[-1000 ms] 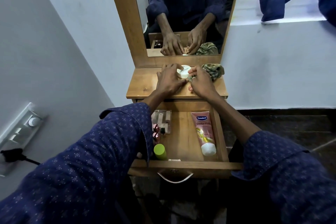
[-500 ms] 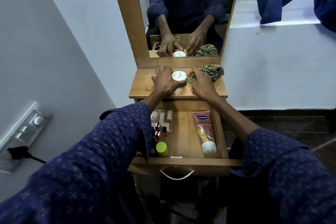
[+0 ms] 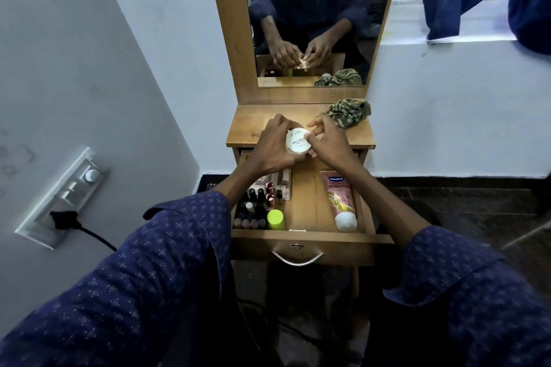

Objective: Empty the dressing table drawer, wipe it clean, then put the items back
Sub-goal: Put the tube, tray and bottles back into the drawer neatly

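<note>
1. We hold a round white jar with a printed lid (image 3: 298,141) in both hands, lifted above the front edge of the wooden dressing table top (image 3: 253,128), over the back of the open wooden drawer (image 3: 307,243).
2. Our left hand (image 3: 275,147) has its fingers curled round the jar's left side and grips it.
3. Our right hand (image 3: 328,140) pinches the jar's right edge, thumb on the lid and fingers beneath it.
4. In the drawer, a pink tube with a white cap (image 3: 341,199) lies along the right side, cap toward us.
5. On the left side stand small nail polish bottles (image 3: 256,211), with a lime-green capped bottle (image 3: 275,219) just beside them and a clear plastic case (image 3: 280,185) behind.
6. A crumpled green checked cloth (image 3: 350,116) rests on the table top's right rear corner, near our right hand.
7. The tall wood-framed mirror (image 3: 226,24) reflects both hands on the jar.
</note>
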### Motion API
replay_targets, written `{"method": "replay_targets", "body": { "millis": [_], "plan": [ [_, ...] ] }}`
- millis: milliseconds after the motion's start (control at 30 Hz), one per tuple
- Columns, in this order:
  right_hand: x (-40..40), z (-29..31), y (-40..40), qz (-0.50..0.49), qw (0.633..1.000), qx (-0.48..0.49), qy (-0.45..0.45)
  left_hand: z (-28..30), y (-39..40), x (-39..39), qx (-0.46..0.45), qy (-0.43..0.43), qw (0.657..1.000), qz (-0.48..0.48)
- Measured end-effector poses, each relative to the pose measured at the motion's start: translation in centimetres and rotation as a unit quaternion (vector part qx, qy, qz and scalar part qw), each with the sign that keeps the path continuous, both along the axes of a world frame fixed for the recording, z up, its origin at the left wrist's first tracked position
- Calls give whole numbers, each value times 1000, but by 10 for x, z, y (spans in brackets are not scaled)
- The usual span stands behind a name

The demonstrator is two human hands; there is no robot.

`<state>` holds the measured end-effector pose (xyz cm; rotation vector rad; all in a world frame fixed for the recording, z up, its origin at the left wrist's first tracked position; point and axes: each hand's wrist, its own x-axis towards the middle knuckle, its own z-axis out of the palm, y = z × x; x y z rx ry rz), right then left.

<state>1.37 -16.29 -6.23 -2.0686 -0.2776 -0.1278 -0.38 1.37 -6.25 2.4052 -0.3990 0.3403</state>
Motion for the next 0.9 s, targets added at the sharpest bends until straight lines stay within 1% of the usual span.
{"method": "replay_targets", "body": {
  "millis": [100, 233, 300, 433, 500, 667, 800, 900],
  "plan": [
    [-26, -14, -1, -24, 994, 85, 60, -5, 0, -20, 14, 18, 999, -29],
    [-48, -45, -2, -48, 985, 130, 105, -13, -2, -35, 24, 81, 996, -28],
    [-51, -59, -3, -63, 979, 138, 137, -16, -2, -35, 55, 108, 992, -20],
    [-49, -72, -7, -57, 964, 166, 200, -19, -10, -32, 138, 138, 980, -26],
    [-49, -76, -10, -68, 970, 128, 194, -22, -17, -28, 162, 151, 975, -31],
    [-41, -97, -12, -96, 986, -26, 135, -36, -36, -13, 235, 157, 958, -40],
    [-49, -88, -9, -74, 984, -122, 106, -57, -43, 6, 265, 177, 948, -24],
    [-51, -84, -9, -55, 980, -150, 118, -75, -41, 18, 275, 173, 946, 12]
  ]
}}
